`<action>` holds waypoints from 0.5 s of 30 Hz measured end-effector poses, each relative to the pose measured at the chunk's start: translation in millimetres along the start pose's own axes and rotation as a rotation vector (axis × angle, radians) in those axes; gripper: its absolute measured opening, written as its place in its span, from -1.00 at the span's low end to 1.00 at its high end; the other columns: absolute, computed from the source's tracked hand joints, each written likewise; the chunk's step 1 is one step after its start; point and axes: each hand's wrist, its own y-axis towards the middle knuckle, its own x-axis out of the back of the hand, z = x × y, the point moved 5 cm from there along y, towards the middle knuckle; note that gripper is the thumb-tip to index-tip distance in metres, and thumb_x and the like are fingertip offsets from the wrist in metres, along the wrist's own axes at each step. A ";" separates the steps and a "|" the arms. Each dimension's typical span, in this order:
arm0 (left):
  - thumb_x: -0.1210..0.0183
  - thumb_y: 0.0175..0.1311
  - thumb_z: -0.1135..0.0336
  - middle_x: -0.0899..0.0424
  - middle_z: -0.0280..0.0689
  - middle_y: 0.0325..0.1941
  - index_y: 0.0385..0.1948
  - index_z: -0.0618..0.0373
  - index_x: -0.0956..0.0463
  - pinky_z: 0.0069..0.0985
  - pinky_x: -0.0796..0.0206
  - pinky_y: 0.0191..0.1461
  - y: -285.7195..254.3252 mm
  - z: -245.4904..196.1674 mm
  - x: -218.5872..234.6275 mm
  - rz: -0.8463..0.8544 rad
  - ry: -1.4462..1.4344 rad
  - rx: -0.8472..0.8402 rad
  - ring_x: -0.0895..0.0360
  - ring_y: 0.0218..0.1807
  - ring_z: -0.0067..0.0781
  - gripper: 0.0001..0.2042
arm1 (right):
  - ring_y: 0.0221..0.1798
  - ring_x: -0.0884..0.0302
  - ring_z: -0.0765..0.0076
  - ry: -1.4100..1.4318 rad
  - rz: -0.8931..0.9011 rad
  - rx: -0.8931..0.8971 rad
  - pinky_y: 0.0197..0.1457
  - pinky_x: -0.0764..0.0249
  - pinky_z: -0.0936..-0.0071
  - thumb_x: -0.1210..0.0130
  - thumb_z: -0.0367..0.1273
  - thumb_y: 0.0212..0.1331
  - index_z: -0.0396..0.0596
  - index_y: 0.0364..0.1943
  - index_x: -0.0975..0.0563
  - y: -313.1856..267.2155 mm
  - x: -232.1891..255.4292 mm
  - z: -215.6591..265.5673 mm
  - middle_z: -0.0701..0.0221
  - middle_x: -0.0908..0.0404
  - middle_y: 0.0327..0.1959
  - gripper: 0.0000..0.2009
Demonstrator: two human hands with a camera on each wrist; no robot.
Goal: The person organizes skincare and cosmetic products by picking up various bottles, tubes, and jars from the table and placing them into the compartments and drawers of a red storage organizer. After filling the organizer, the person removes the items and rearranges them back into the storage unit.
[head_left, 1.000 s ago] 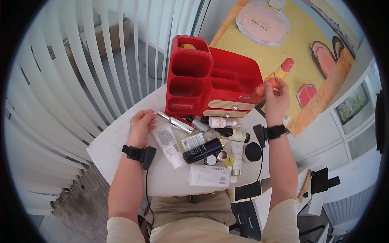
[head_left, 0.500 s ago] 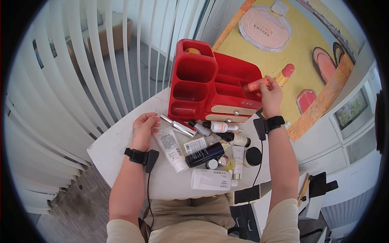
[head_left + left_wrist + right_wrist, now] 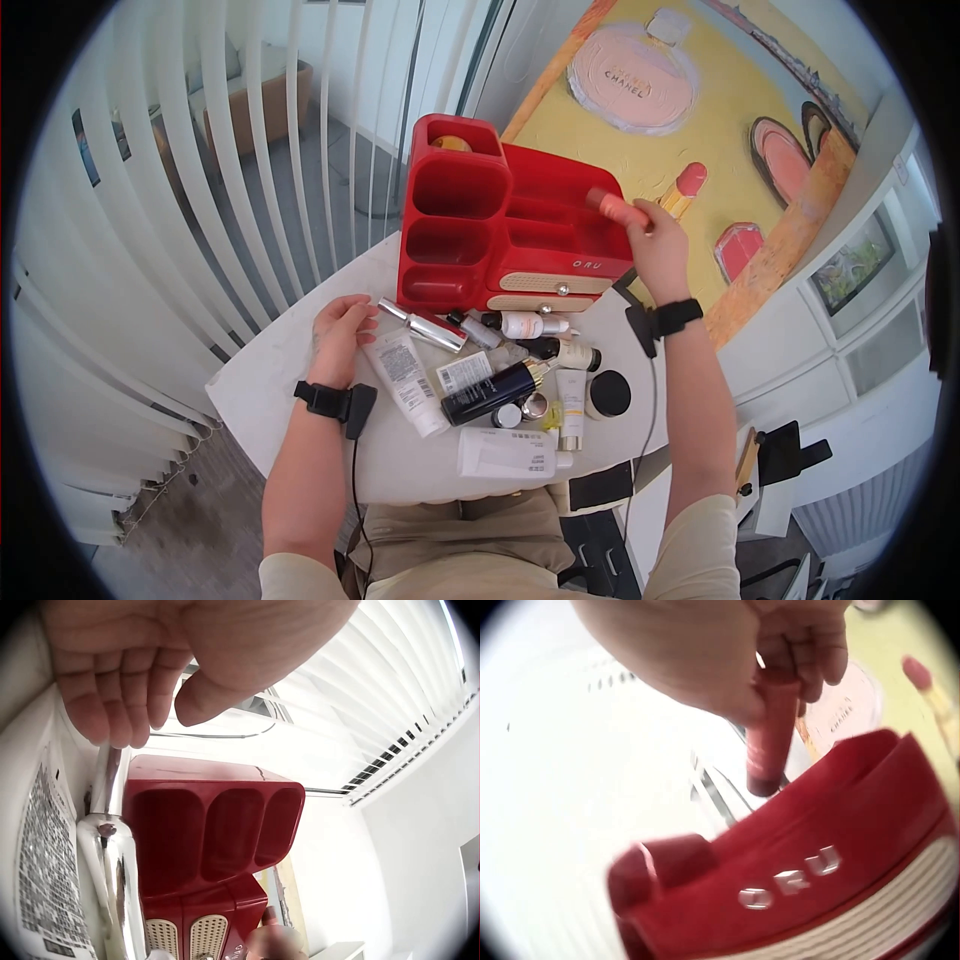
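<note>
My right hand (image 3: 658,250) pinches a coral tube (image 3: 617,208) above the right-hand compartments of the red organizer (image 3: 400,250). In the right wrist view the tube (image 3: 771,735) hangs from the thumb and fingers, its dark end pointing down over the organizer's edge (image 3: 727,900). My left hand (image 3: 340,335) rests at the table's left side with relaxed fingers, beside a silver tube (image 3: 430,328) and a white squeeze tube (image 3: 408,385). In the left wrist view the fingertips of the left hand (image 3: 142,682) lie by the silver tube's upper end (image 3: 111,780); contact is unclear.
Several bottles and jars lie before the organizer, among them a dark blue bottle (image 3: 490,393), a white bottle (image 3: 505,453) and a black-lidded jar (image 3: 608,394). A painting (image 3: 560,130) stands behind on the right, and vertical blinds (image 3: 215,180) hang at the left.
The coral tube in my right hand has moved left and inward over the organizer, and its dark end now points to the upper left. The left hand stays beside the silver tube.
</note>
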 end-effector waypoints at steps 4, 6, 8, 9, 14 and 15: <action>-0.10 0.27 0.35 -0.67 -0.32 -0.27 -0.11 0.20 -0.55 -0.61 -0.39 -0.25 -0.5 -1.2 -0.6 0.007 0.003 -0.005 -0.53 -0.30 -0.58 -0.78 | -0.23 -0.56 0.45 1.608 -0.015 -0.685 -0.18 -0.48 0.47 0.04 -0.27 0.39 -0.17 0.01 -0.46 -28.7 -9.7 -33.2 0.34 -0.62 -0.14 -0.72; -0.09 0.27 0.35 -0.67 -0.32 -0.27 -0.11 0.20 -0.55 -0.62 -0.38 -0.25 -0.3 0.1 -0.7 0.012 0.006 -0.010 -0.53 -0.30 -0.59 -0.78 | -0.21 -0.56 0.42 1.704 0.072 -0.692 -0.15 -0.49 0.47 0.04 -0.26 0.39 -0.16 -0.02 -0.46 -40.0 -14.0 -32.7 0.32 -0.61 -0.12 -0.73; -0.09 0.28 0.36 -0.67 -0.32 -0.28 -0.11 0.21 -0.54 -0.63 -0.38 -0.26 -0.5 -1.3 -1.2 0.008 0.017 -0.021 -0.52 -0.31 -0.60 -0.78 | -0.16 -0.56 0.38 1.788 0.172 -0.718 -0.07 -0.50 0.47 0.00 -0.27 0.37 -0.15 -0.04 -0.47 -47.3 -19.6 -16.5 0.29 -0.60 -0.08 -0.75; -0.08 0.28 0.36 -0.67 -0.32 -0.28 -0.11 0.21 -0.54 -0.64 -0.38 -0.26 -0.6 -0.8 -1.0 0.009 0.011 -0.020 -0.52 -0.31 -0.60 -0.78 | -0.16 -0.56 0.38 1.792 0.170 -0.716 -0.07 -0.50 0.47 0.00 -0.27 0.37 -0.15 -0.04 -0.47 -46.4 -18.4 -9.8 0.29 -0.60 -0.08 -0.75; -0.08 0.27 0.37 -0.67 -0.32 -0.28 -0.11 0.22 -0.54 -0.65 -0.38 -0.27 1.2 0.8 -0.1 0.010 0.000 -0.030 -0.53 -0.31 -0.61 -0.79 | -0.13 -0.60 0.39 1.204 0.021 -0.357 -0.09 -0.51 0.47 -0.18 -0.36 0.20 -0.18 -0.08 -0.51 -19.1 -16.2 3.6 0.28 -0.64 -0.13 -0.74; -0.08 0.27 0.37 -0.67 -0.32 -0.28 -0.12 0.21 -0.54 -0.65 -0.39 -0.28 1.2 1.0 -0.2 0.009 0.007 -0.025 -0.53 -0.32 -0.61 -0.79 | -0.13 -0.60 0.39 1.207 0.021 -0.352 -0.09 -0.51 0.47 -0.18 -0.36 0.20 -0.18 -0.08 -0.51 -14.3 -18.4 4.0 0.28 -0.64 -0.13 -0.74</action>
